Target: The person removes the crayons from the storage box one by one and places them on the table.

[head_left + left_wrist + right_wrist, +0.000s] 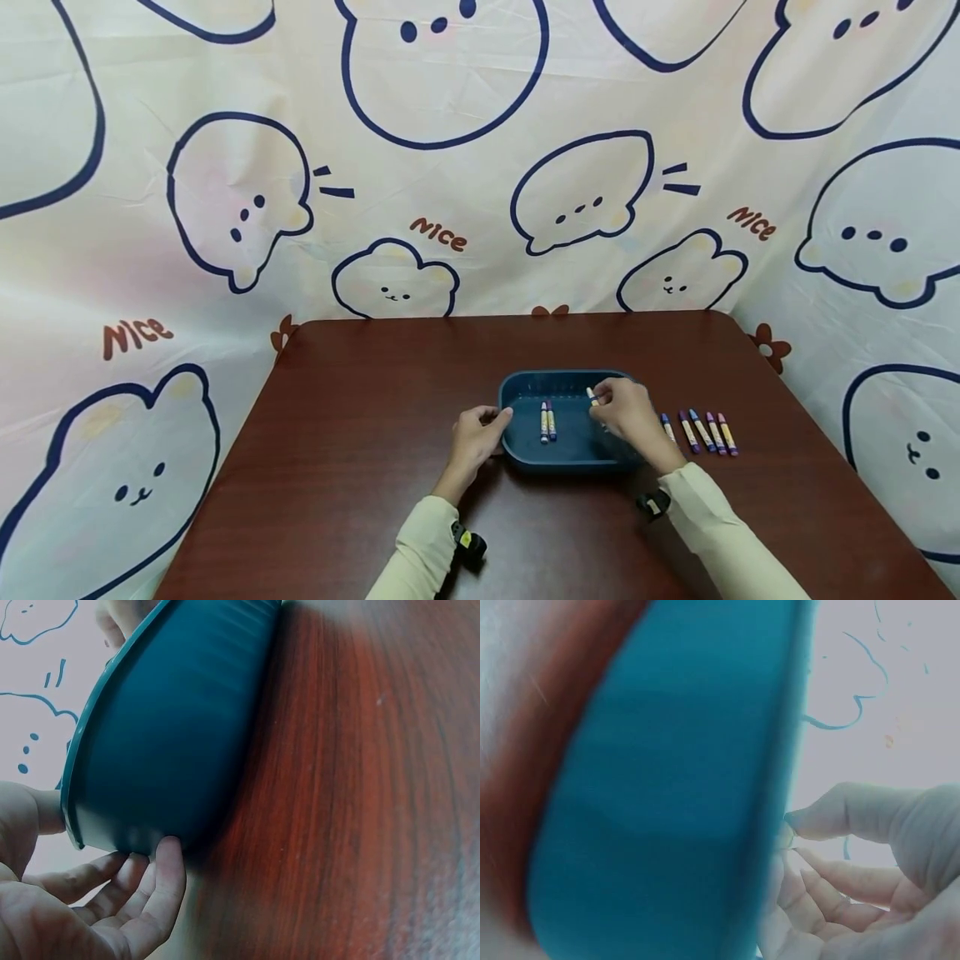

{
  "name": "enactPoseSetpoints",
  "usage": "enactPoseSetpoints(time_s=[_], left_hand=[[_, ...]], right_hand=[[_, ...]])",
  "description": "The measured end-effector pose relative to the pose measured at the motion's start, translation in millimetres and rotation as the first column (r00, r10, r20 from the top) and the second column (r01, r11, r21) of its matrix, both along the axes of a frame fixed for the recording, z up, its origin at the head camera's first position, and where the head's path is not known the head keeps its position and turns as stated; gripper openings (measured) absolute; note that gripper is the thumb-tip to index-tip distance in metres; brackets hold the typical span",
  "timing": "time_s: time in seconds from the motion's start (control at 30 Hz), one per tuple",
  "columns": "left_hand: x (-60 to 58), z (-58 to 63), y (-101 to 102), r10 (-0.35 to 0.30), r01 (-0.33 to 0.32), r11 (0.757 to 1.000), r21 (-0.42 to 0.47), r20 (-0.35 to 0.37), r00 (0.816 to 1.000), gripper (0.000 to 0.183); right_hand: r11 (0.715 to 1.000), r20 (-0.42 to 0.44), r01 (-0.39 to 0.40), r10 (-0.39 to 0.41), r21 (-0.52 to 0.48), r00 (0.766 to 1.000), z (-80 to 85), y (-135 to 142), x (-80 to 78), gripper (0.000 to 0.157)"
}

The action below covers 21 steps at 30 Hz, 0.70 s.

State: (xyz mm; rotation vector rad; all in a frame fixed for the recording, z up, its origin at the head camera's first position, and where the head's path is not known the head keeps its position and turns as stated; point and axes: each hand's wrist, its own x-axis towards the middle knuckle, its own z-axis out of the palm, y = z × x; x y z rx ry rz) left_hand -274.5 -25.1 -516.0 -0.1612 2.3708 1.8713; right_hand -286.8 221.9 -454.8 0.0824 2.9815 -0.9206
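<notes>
A dark teal tray [570, 454] stands on the table, its left end held by my left hand [477, 433]. In the left wrist view the thumb of that hand [82, 900] lies at the rim and the fingers touch the outer wall. Two crayons [548, 422] lie side by side in the tray's left half. Over the right half, my right hand [626, 412] pinches another crayon [592, 396] between thumb and fingers. The right wrist view shows the right hand [870, 877] beyond the tray wall [660, 780], the crayon's tip barely visible.
Several crayons [701, 432] with yellowish wrappers and blue or purple ends lie in a row on the brown table [360, 433], right of the tray. The right forearm passes close to them. A patterned cloth [480, 192] hangs behind the table's back edge.
</notes>
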Motion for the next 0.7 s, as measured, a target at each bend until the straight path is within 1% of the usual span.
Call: enactPoseSetpoints(time_s=[0.13, 0.3, 0.53, 0.7], left_hand=[[-0.6, -1.0, -1, 0.000, 0.000, 1.000, -0.007, 0.000, 1.000, 0.048], [-1.5, -0.5, -2, 0.005, -0.005, 1.000, -0.018, 0.001, 1.000, 0.048], [-1.0, 1.0, 0, -0.003, 0.003, 0.999, -0.039, 0.005, 1.000, 0.048], [-1.1, 1.2, 1, -0.004, 0.005, 0.999, -0.040, 0.018, 1.000, 0.048]], right_hand=[[0.999, -0.004, 0.025, -0.025, -0.033, 1.000, 14.3, 19, 1.4, 0.023], [0.998, -0.038, 0.055, -0.055, -0.010, 0.998, 29.8, 47, 3.9, 0.024], [0.995, -0.035, 0.104, -0.104, 0.008, 0.994, 37.1, 90, 12.3, 0.027], [0.991, -0.022, 0.133, -0.132, 0.025, 0.991, 37.0, 122, 16.7, 0.032]])
